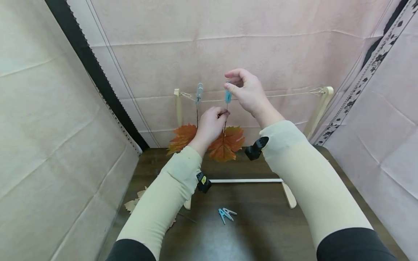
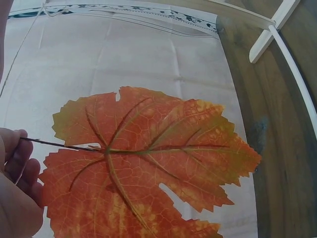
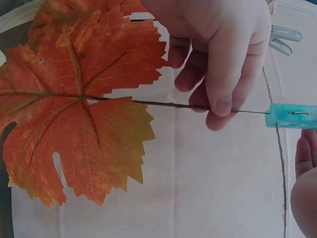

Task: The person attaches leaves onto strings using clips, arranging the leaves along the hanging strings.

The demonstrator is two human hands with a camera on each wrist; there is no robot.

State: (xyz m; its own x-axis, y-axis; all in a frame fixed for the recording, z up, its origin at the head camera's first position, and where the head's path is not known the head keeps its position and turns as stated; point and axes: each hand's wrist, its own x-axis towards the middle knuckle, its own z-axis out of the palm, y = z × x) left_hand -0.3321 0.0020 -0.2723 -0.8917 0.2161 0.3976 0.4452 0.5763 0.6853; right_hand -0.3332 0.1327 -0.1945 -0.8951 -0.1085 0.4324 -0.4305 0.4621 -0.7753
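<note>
On the rack point(image 1: 317, 112), I judge I'm pegging up the right-hand leaf point(image 1: 226, 145), which hangs just below my left hand point(image 1: 211, 125). My right hand point(image 1: 250, 92) curls thumb and fingers about the top of the peg point(image 1: 228, 97), and my left pinches the stem point(image 3: 163, 104) between peg and leaf; the next move, I'd say, calls for checking the peg's bite, then easing both grips off.

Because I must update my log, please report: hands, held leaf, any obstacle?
Left hand pinches leaf stem. Right hand grips blue clothespin on string. Orange leaf hangs below clothespin. Nothing seen in the way.
</note>
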